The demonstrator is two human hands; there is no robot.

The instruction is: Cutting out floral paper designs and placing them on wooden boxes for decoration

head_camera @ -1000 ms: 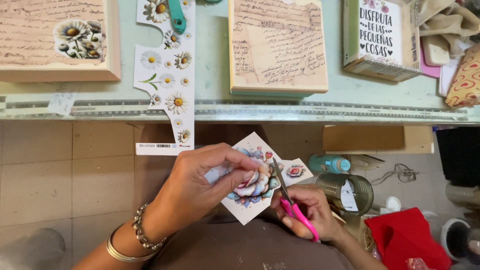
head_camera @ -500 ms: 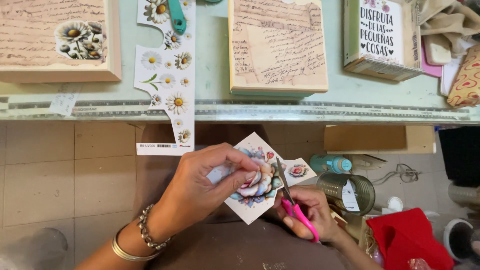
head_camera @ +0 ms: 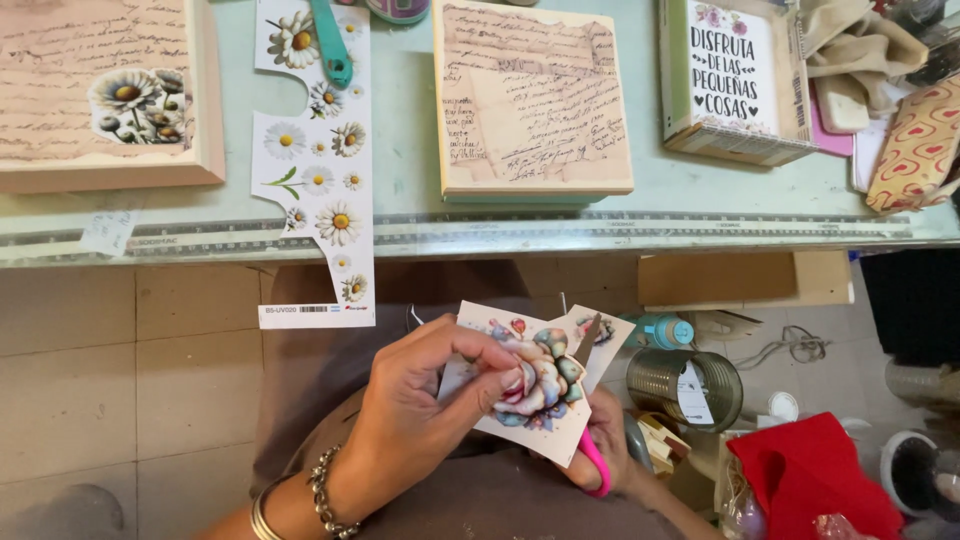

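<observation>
My left hand (head_camera: pixel 420 410) pinches a printed paper sheet with a succulent flower picture (head_camera: pixel 540 385), held over my lap below the table edge. Thumb and fingers press on the flower's left side. My right hand (head_camera: pixel 605 445) is mostly hidden behind the sheet and grips pink-handled scissors (head_camera: pixel 595 465). The scissor blades (head_camera: pixel 588 335) stick up at the flower's right edge. A bracelet and bangle sit on my left wrist.
A glass-topped table (head_camera: pixel 650 190) holds wooden boxes covered with script paper (head_camera: pixel 530 100), a daisy paper sheet (head_camera: pixel 320 170) hanging over the edge, a teal tool (head_camera: pixel 330 45) and a lettered box (head_camera: pixel 735 80). On the floor stand a tin can (head_camera: pixel 685 385) and red cloth (head_camera: pixel 815 475).
The flower paper has turned slightly in my left hand and the scissors have shifted along the flower's right edge. Both hands stay over my lap.
</observation>
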